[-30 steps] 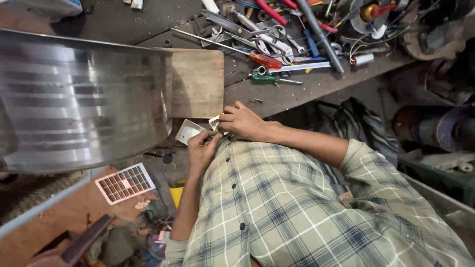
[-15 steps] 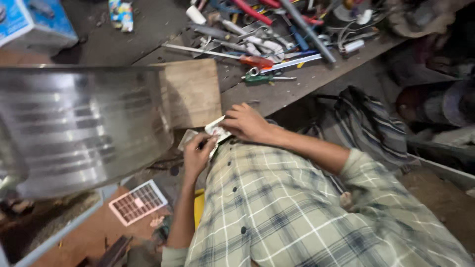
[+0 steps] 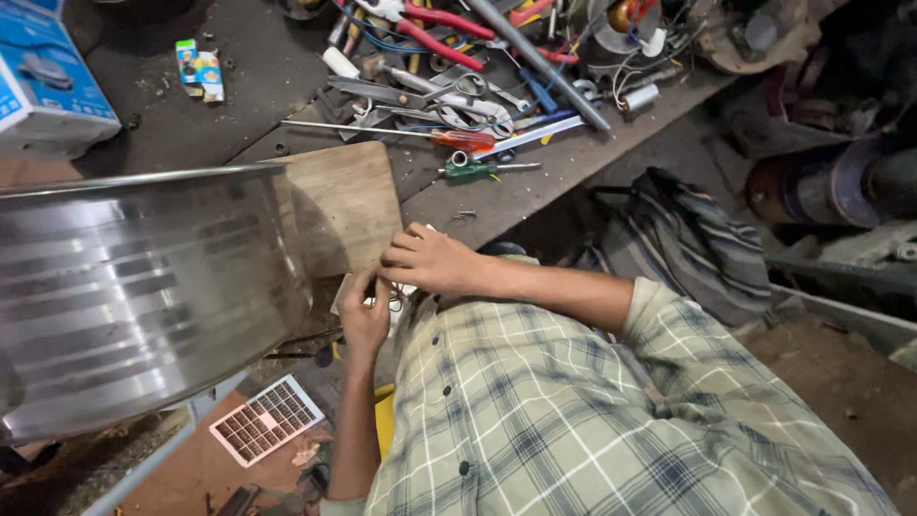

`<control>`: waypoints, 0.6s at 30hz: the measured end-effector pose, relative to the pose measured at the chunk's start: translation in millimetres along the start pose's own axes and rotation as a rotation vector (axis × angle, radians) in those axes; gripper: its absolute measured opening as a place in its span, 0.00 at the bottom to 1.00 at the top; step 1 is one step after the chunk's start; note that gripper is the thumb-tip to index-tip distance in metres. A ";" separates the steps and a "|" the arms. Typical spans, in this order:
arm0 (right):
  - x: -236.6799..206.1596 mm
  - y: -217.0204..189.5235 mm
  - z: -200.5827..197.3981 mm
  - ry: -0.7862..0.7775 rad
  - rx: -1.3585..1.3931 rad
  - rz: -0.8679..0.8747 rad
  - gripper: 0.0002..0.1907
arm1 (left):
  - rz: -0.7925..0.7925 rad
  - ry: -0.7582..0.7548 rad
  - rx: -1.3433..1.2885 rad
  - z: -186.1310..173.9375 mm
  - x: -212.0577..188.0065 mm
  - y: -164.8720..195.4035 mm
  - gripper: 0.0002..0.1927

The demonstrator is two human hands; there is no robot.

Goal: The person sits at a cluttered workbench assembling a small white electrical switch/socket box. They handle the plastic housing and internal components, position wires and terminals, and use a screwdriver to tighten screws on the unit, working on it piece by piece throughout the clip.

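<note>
My left hand (image 3: 365, 315) and my right hand (image 3: 430, 263) meet in front of my checked shirt, at the lower edge of a wooden board (image 3: 334, 205). Both pinch a small white flat piece (image 3: 405, 292), which the fingers mostly cover. What kind of piece it is cannot be told. My right forearm comes in from the right, and my left forearm rises from below.
A large shiny metal drum (image 3: 143, 296) fills the left. A small solar panel (image 3: 267, 430) lies below it. On the bench lie a green-handled screwdriver (image 3: 478, 170), a red-handled screwdriver (image 3: 458, 139), snips (image 3: 430, 96), red pliers (image 3: 439, 21) and a blue box (image 3: 48, 86). Striped cloth (image 3: 688, 248) lies to the right.
The view has tilted, showing more of the bench. My hands have stayed together at the board's edge, and the white piece is now more covered by my fingers.
</note>
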State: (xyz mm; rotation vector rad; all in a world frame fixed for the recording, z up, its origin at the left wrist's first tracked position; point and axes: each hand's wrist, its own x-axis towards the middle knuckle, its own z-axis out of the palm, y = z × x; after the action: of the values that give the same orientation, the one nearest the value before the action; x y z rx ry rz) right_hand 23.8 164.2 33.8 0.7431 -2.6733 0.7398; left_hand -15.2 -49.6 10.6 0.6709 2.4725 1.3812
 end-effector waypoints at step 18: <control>3.2 0.2 17.1 0.043 0.271 0.029 0.14 | -0.219 0.054 -0.140 -4.6 -18.6 23.4 0.11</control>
State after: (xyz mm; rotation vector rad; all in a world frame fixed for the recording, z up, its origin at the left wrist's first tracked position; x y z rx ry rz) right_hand 19.0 153.9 20.6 0.7418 -2.5794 1.1278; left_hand 5.6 -51.7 32.5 0.3263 2.3775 1.4856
